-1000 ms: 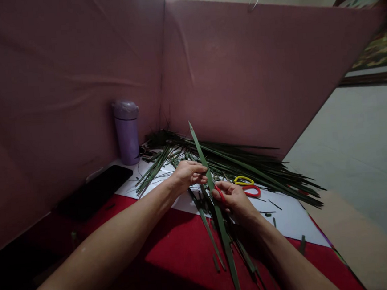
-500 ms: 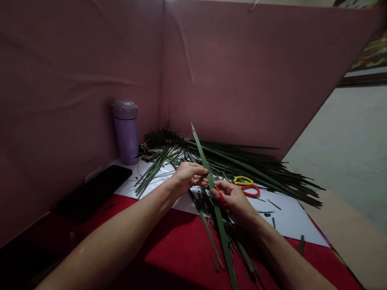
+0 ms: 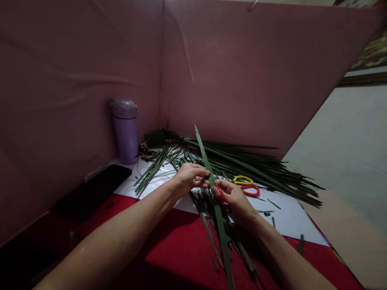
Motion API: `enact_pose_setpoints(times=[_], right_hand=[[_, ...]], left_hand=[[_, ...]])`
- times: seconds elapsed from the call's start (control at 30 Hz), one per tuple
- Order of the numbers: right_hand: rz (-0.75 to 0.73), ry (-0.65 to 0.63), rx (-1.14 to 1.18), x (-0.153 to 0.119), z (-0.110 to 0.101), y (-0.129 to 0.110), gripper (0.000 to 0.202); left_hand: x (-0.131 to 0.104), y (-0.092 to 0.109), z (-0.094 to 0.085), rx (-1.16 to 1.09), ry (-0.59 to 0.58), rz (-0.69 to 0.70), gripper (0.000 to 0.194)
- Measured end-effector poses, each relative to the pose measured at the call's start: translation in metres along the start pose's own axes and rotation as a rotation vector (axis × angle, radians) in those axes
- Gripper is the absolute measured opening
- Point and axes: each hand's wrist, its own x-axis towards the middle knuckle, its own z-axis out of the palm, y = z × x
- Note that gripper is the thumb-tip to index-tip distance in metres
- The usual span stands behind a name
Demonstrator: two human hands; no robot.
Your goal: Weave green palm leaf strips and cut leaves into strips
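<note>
A long green leaf blade point(image 3: 222, 232) runs from its pointed tip above my hands down past the bottom of the view. Close to its middle, my left hand point(image 3: 193, 177) pinches it between thumb and fingers. My right hand point(image 3: 233, 199) is closed just below on the other side, at the leaf's right edge. Its fingers grip what look like scissors point(image 3: 220, 193), of which a red handle loop shows; the blades are mostly hidden. Cut leaf strips point(image 3: 209, 237) lie on the red cloth under the hands.
Long dark green leaves point(image 3: 258, 164) are heaped along the back on white paper point(image 3: 286, 216). Yellow and red scissor handles point(image 3: 243, 180) lie right of my hands. A purple tumbler point(image 3: 126, 134) and a black flat device point(image 3: 95, 190) are on the left. Pink panels point(image 3: 227, 66) enclose the back.
The leaf's tip has shifted slightly right, and its lower end slightly left. Both hands keep nearly the same place and grip.
</note>
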Motion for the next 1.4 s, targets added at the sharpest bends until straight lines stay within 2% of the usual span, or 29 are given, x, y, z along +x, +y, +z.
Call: enact_pose_setpoints(times=[0.3, 0.5, 0.67, 1.0, 1.4], right_hand=[[-0.028, -0.019, 0.091, 0.001, -0.002, 0.005, 0.034], [0.028, 0.038, 0.156, 0.001, -0.001, 0.004, 0.037], [0.051, 0.054, 0.11, 0.003, -0.002, 0.005, 0.035], [0.019, -0.03, 0.104, 0.002, -0.003, 0.005, 0.03], [0.018, 0.05, 0.21, 0.0, 0.003, -0.002, 0.037]], left_hand=[[0.001, -0.001, 0.0, 0.009, -0.02, 0.011, 0.01], [0.004, -0.002, -0.003, -0.017, -0.006, 0.021, 0.008], [0.008, -0.004, -0.008, -0.04, 0.015, 0.051, 0.007], [0.007, -0.002, -0.008, -0.074, 0.031, 0.085, 0.008], [0.01, -0.004, -0.01, -0.072, 0.068, 0.092, 0.007]])
